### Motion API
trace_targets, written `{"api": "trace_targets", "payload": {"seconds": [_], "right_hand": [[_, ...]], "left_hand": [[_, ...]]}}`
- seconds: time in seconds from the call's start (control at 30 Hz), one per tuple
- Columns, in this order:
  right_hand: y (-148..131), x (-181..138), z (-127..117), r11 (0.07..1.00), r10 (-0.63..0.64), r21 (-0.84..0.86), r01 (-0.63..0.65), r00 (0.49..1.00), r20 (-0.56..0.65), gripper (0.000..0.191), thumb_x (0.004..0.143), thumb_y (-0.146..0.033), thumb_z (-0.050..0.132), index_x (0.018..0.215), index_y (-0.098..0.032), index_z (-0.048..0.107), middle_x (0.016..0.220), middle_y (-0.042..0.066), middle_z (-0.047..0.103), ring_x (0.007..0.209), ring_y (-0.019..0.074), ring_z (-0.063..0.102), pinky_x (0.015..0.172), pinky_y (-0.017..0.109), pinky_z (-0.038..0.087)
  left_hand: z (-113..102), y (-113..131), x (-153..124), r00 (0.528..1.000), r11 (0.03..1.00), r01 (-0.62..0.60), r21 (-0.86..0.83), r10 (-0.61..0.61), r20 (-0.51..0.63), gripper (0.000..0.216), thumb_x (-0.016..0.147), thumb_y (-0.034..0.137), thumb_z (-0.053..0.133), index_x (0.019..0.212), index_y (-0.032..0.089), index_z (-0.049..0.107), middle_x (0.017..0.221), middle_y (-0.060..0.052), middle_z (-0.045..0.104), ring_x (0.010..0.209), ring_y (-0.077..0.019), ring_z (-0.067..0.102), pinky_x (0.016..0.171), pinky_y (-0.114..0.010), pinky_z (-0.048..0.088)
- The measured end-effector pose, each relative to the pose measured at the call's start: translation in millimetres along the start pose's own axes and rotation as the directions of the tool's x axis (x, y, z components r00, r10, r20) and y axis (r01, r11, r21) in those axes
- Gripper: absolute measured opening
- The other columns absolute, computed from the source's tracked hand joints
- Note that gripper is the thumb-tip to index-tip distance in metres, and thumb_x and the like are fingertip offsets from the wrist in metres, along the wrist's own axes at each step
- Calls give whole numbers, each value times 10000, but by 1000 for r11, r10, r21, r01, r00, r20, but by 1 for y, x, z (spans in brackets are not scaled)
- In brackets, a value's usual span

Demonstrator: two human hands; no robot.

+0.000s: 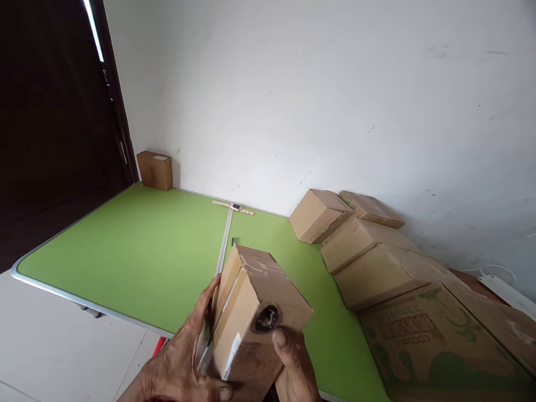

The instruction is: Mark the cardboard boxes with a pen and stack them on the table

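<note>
A brown cardboard box (274,279) is held tilted above the near part of the green table, between my two hands. Its corner has a round hole with a dark, stained rim, and brown tape and a white label run along one side. My left hand (180,357) grips the box from the left, with the thumb near the label. A thin greyish edge shows between that hand and the box; I cannot tell what it is. On the lower right, my right hand (295,363) supports the box, its thumb pressed just below the hole.
The green table (125,245) has a metal seam. Cardboard boxes (368,273) are grouped along its right side, including a large green-printed carton (431,340). A small box (154,170) stands in the far left corner. A pale marked strip (233,206) lies by the wall.
</note>
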State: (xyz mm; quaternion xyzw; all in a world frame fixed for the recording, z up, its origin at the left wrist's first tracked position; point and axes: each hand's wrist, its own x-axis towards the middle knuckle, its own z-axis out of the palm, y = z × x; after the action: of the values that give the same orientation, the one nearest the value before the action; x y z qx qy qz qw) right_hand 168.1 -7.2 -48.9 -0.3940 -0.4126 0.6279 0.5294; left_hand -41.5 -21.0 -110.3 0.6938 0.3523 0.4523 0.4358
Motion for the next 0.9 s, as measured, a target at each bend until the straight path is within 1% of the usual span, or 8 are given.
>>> {"api": "trace_targets", "payload": {"seconds": [0.17,0.27,0.4,0.5,0.6,0.73,0.8,0.9], "right_hand": [[-6,4,18,1000,30,8,-30,1000,-4,802,849,-657,792,1545,-333,557,1322,80,779,1316,373,670,1078,500,549],[0,10,20,999,13,-44,-13,1000,-5,783,837,-673,806,1506,-325,594,1346,84,766,1293,368,676,1057,487,570],[13,22,16,996,23,-89,-19,999,45,652,870,-629,797,1425,-321,647,1410,76,735,1354,355,645,1064,467,577],[18,30,14,992,34,-120,-26,997,66,636,912,-625,755,1452,-314,628,1506,68,683,1440,337,590,1116,443,548],[19,35,13,972,40,-234,-27,998,52,643,948,-635,698,1479,-286,601,1525,90,665,1432,329,603,1144,452,536],[11,41,13,837,-207,-528,142,976,-64,633,926,-551,731,1467,-255,585,1435,120,699,1304,314,686,1071,458,595],[3,45,16,732,-342,-635,247,939,-28,546,931,-486,729,1410,-241,630,1371,117,735,1232,294,727,1032,440,624],[-9,51,22,596,-409,-718,360,905,114,407,938,-357,704,1311,-197,687,1281,112,786,1150,260,771,1019,397,641]], "left_hand": [[-7,-6,-13,992,989,121,-89,-117,54,1288,821,804,755,1758,356,-6,1851,-130,62,1683,-492,67,1344,-685,137],[-13,7,-3,982,977,173,-122,-180,-47,1093,903,821,641,1755,385,112,1841,-96,153,1658,-462,207,1327,-675,226],[-18,33,37,963,997,61,-37,-68,-261,760,1058,611,577,1716,460,229,1824,-19,200,1664,-371,215,1347,-623,195],[-18,42,62,967,997,-2,74,21,-254,493,1098,376,577,1581,416,488,1674,-35,459,1602,-309,347,1330,-550,259],[-13,42,70,960,980,-84,183,128,-247,401,1088,224,547,1451,394,567,1441,-25,644,1480,-257,485,1276,-481,344],[-5,45,68,960,958,-17,288,96,-263,429,1080,171,501,1454,379,543,1434,-22,627,1437,-232,499,1236,-423,388],[-5,48,68,964,945,35,324,53,-260,417,1089,188,481,1465,357,541,1462,-33,608,1442,-232,489,1229,-409,390],[-7,50,69,969,934,67,350,23,-245,381,1112,239,448,1469,333,541,1492,-47,594,1432,-236,497,1223,-405,386]]}}
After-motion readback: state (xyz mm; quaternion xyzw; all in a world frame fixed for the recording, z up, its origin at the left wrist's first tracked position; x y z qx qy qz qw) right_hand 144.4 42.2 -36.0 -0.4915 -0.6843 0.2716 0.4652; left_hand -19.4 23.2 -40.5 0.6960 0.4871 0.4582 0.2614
